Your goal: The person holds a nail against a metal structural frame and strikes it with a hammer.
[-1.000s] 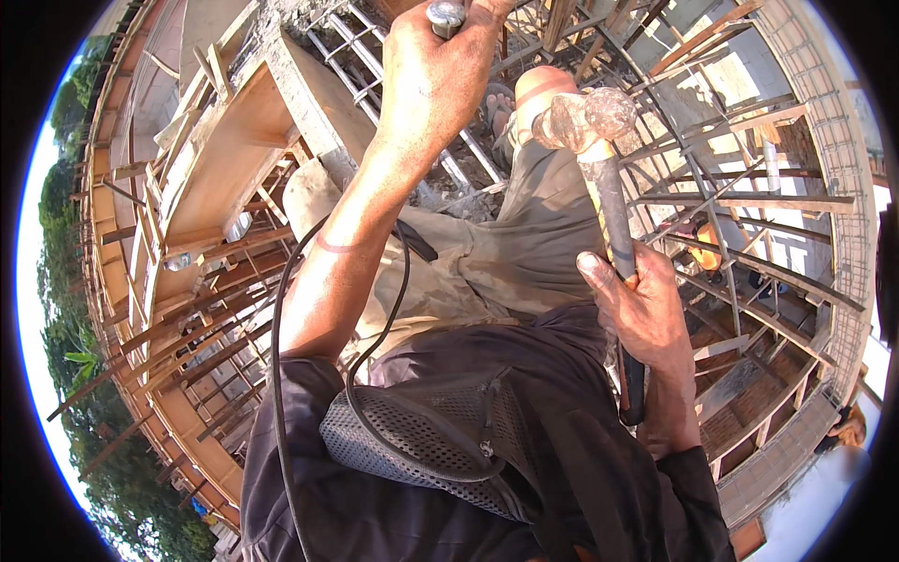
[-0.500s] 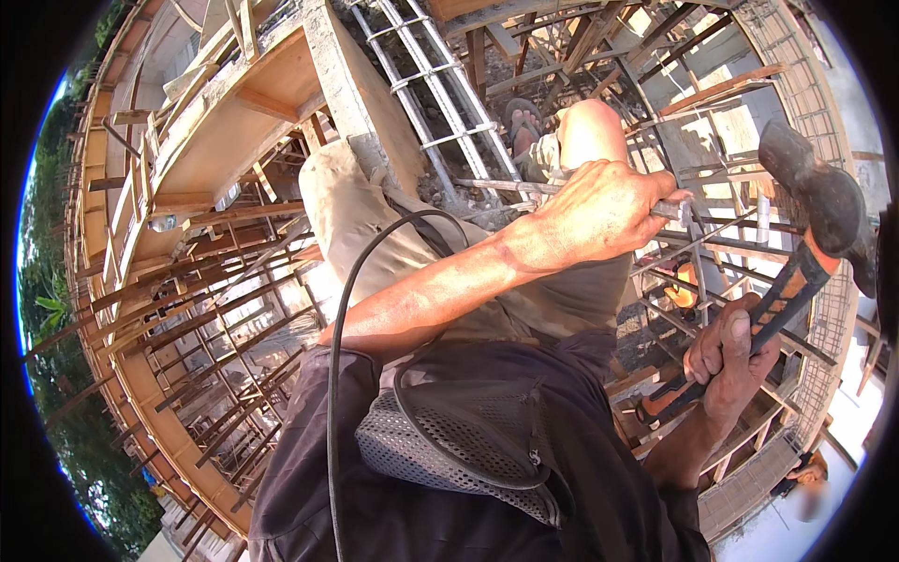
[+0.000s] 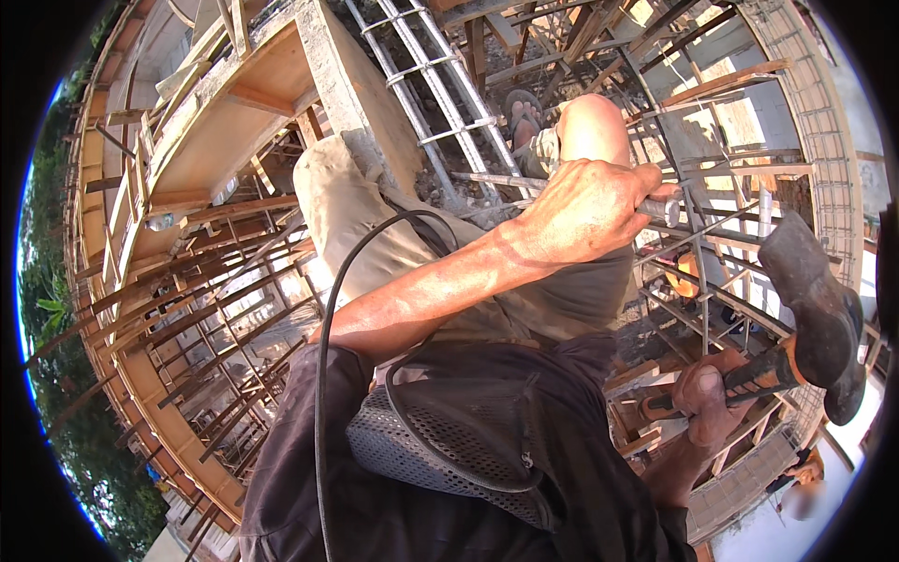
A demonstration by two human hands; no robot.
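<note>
My left hand is closed around a metal chisel. The chisel's round struck end sticks out on the thumb side, and its thin end reaches left to the steel bars beside a concrete beam. At the lower right, my right hand grips a hammer by its black and orange handle. The dark, worn hammer head is at the far right, below and to the right of the chisel's struck end, apart from it.
Wooden formwork and many thin props stand on the left, far below. Rebar mesh curves along the right. A black cable and a mesh pouch hang at my front. Another person is at the lower right.
The hammer has swung down, its head now lower and its handle closer to level. My left hand and the chisel have hardly shifted.
</note>
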